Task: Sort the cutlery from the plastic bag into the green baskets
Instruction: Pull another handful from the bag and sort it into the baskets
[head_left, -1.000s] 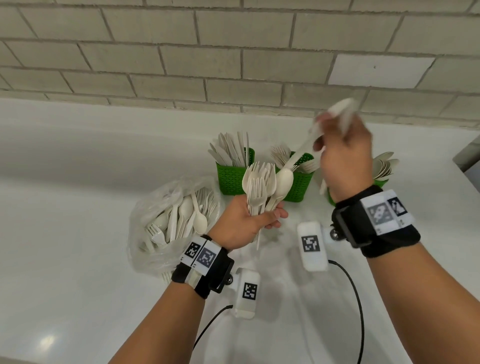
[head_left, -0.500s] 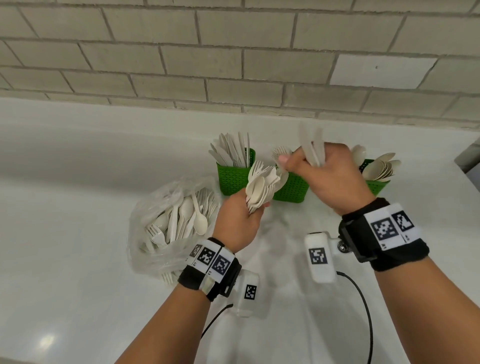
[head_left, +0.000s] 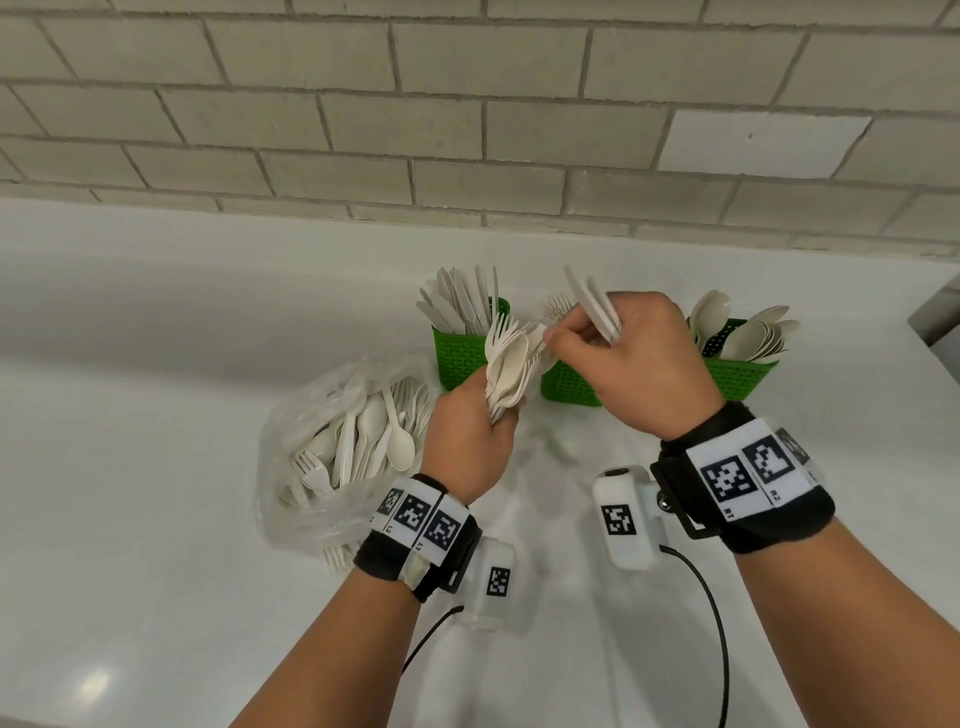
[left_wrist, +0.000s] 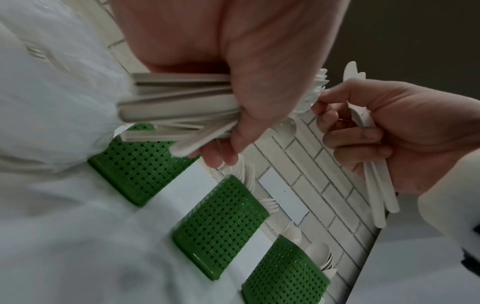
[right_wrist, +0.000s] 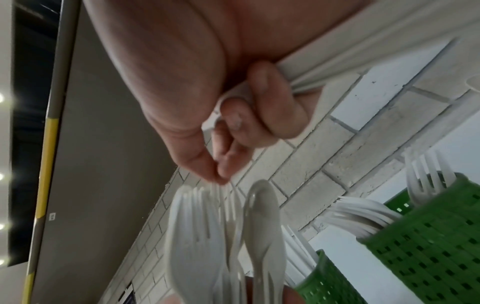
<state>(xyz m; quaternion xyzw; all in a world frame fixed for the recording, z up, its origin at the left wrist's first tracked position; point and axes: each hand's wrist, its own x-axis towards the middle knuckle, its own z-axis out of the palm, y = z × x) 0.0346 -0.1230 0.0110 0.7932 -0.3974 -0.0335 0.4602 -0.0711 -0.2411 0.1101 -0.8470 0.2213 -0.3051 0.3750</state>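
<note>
My left hand (head_left: 470, 436) grips a bundle of cream plastic forks and spoons (head_left: 509, 364) by the handles (left_wrist: 179, 107), heads up, in front of the baskets. My right hand (head_left: 631, 353) holds a few knives (head_left: 595, 306) in its curled fingers, while its thumb and forefinger (right_wrist: 218, 174) pinch the tines of a fork in the bundle (right_wrist: 205, 232). Three green baskets stand by the wall: left (head_left: 460, 358) with knives, middle (head_left: 569, 387) with forks, right (head_left: 737, 376) with spoons. The clear plastic bag (head_left: 311, 457) of cutlery lies left of my left hand.
A white counter (head_left: 156, 519) runs to a tiled wall (head_left: 467, 130). Cables (head_left: 717, 623) trail from the wrist cameras over the counter's near side. A grey object sits at the far right edge (head_left: 935, 317).
My right hand came down from above the baskets with its knives and moved left to the bundle in my left hand. My left hand rose slightly toward the baskets.
</note>
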